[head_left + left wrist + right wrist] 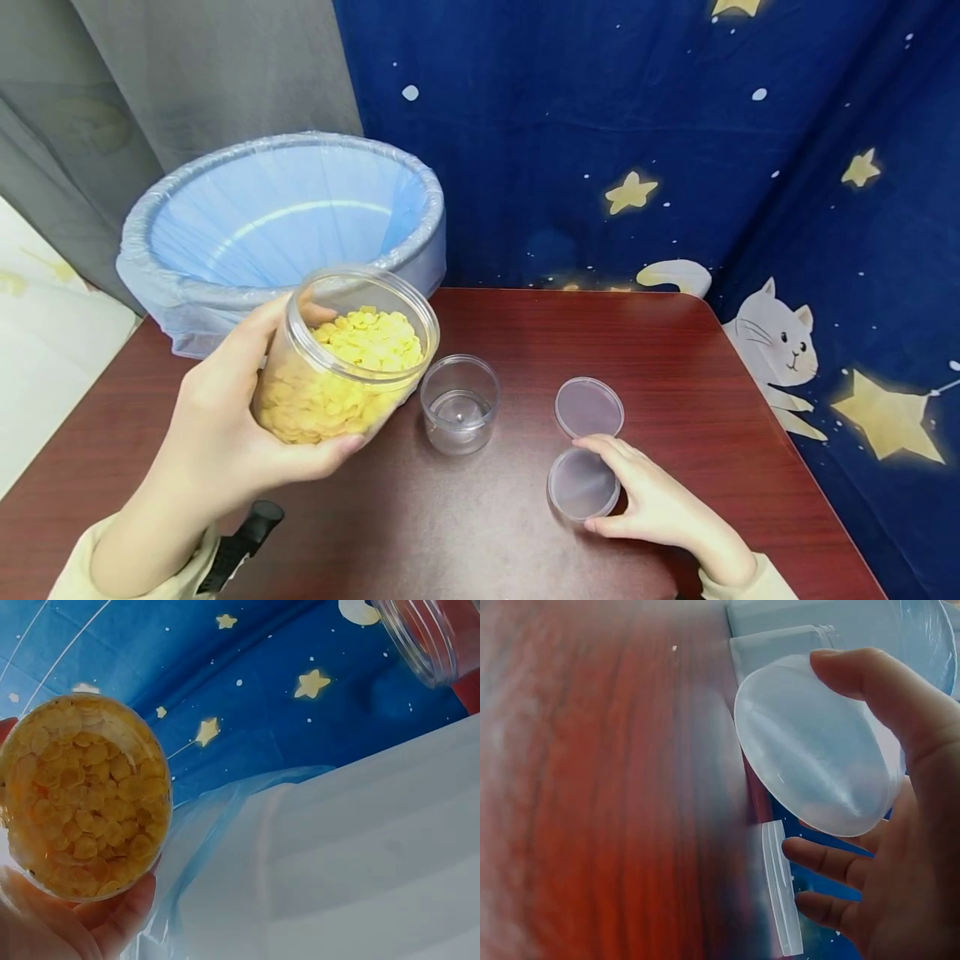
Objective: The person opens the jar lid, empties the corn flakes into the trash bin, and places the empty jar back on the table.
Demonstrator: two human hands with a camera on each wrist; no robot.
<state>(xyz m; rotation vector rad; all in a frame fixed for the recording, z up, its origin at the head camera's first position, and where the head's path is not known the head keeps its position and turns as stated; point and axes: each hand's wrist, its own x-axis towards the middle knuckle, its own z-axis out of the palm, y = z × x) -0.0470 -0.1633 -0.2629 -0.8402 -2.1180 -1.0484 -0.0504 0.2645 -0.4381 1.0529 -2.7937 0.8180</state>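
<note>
**Two hands, open jar of yellow flakes, two loose lids**

Nearest the camera, low in the head view, both cream sleeves come in from the bottom edge. Right hand (660,500) sits on the dark red table (465,533), thumb and fingers curled round the near lid (582,484), a clear plastic disc; the right wrist view shows that lid (817,746) tipped up on edge against the fingers (821,859), thumb over its rim. Second clear lid (588,407) lies flat just beyond the first, almost touching it, not held; its edge (781,889) shows in the right wrist view.

Left hand (225,417) grips the big clear jar (341,358), fingers wrapped round its wall, thumb underneath. Jar is lifted off the table, tilted with its open mouth up and to the right, about two thirds full of yellow flakes (367,337). Left wrist view shows the jar base (82,795) packed with flakes.

Between the hands, a small empty clear jar (459,402) stands upright on the table, lidless, just right of the big one.

Behind, at the far left table edge, a round bin with a pale blue liner (277,217). Farthest back, a blue star-and-cat curtain (675,142) and a grey curtain (187,75).
</note>
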